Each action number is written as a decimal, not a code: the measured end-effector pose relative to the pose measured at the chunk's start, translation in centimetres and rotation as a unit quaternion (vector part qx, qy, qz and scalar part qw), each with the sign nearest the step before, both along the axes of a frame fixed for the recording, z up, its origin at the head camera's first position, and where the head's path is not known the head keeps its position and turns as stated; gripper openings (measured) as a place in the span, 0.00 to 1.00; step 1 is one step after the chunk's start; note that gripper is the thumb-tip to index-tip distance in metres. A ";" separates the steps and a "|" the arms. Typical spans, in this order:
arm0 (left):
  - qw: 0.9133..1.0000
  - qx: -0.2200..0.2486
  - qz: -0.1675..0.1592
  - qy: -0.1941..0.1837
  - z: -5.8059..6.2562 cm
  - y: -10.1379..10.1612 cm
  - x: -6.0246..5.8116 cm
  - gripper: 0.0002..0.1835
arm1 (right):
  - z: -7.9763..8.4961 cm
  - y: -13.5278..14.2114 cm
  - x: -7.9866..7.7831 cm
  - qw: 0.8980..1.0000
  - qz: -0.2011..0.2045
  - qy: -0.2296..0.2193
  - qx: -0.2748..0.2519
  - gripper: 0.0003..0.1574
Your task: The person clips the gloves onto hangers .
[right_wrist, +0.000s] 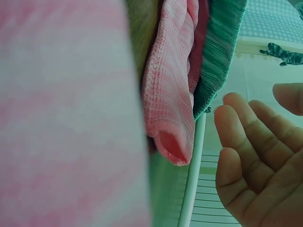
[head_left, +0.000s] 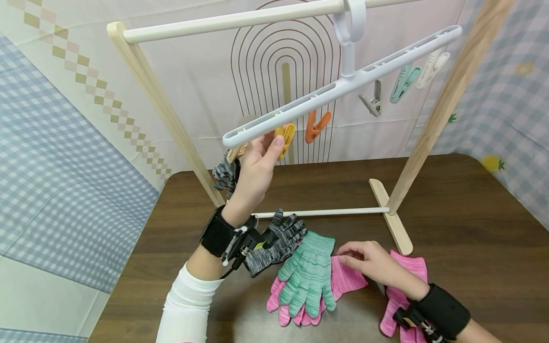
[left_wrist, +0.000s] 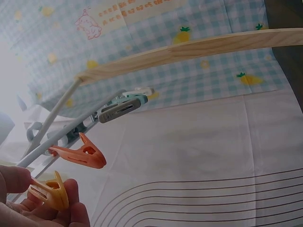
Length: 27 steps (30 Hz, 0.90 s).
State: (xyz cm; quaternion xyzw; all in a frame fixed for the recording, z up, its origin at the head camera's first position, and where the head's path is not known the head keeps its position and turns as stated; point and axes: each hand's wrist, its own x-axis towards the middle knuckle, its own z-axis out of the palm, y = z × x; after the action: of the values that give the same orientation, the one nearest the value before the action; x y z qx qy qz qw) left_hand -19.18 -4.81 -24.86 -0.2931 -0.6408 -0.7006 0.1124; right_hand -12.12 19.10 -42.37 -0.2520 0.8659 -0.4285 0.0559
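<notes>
My left hand (head_left: 256, 167) is raised to the lower left end of the white hanger (head_left: 296, 105), thumb and fingers around a yellow clothespin (head_left: 289, 141). The left wrist view shows this clothespin (left_wrist: 53, 193) between thumb and fingers. An orange clothespin (head_left: 316, 126) hangs just right of it. My right hand (head_left: 372, 261) is low over the table beside a pink glove (head_left: 346, 276), which lies under a green glove (head_left: 310, 271). In the right wrist view the right hand's fingers (right_wrist: 258, 142) are loosely bent with nothing between them, apart from the pink cuff (right_wrist: 170, 118).
The hanger hooks on a rack's white bar (head_left: 236, 20). A metal clip (head_left: 373, 100), a teal clothespin (head_left: 404, 83) and a white clothespin (head_left: 432, 68) hang farther right. A grey-black glove (head_left: 226, 175) hangs at the left end; another grey-black glove (head_left: 274, 245) and another pink glove (head_left: 399, 300) lie below.
</notes>
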 end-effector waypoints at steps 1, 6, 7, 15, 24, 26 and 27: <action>1.000 0.000 0.000 -0.001 0.0 0.0 0.0 0.20 | 0.0 0.0 0.0 1.000 0.000 0.000 0.000 0.07; 1.000 -0.003 0.003 -0.007 0.0 0.0 0.1 0.20 | 0.2 0.1 0.1 1.000 0.004 0.004 -0.005 0.08; 1.000 -0.004 0.004 -0.008 -0.1 0.0 0.1 0.20 | 0.2 0.1 0.1 1.000 0.005 0.004 -0.005 0.08; 1.000 -0.009 0.007 -0.014 -0.1 0.1 0.2 0.20 | 0.7 -0.1 -0.2 1.000 0.007 0.016 0.011 0.07; 1.000 -0.005 0.005 -0.015 -0.1 0.3 0.3 0.20 | 1.6 -0.7 -0.9 0.998 0.001 0.049 0.030 0.09; 1.000 -0.005 0.005 -0.015 -0.1 0.3 0.2 0.20 | 1.8 -1.0 -1.1 0.998 -0.001 0.060 0.033 0.10; 1.000 -0.006 0.006 -0.015 -0.1 0.3 0.2 0.20 | 1.8 -1.1 -1.1 0.997 -0.004 0.066 0.034 0.10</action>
State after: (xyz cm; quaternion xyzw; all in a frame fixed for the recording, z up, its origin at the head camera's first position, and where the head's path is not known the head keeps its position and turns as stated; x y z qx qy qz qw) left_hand -18.98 -4.55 -24.98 -0.2797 -0.6481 -0.7004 0.1054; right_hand -13.26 17.96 -40.57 -0.2742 0.8829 -0.3812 0.0056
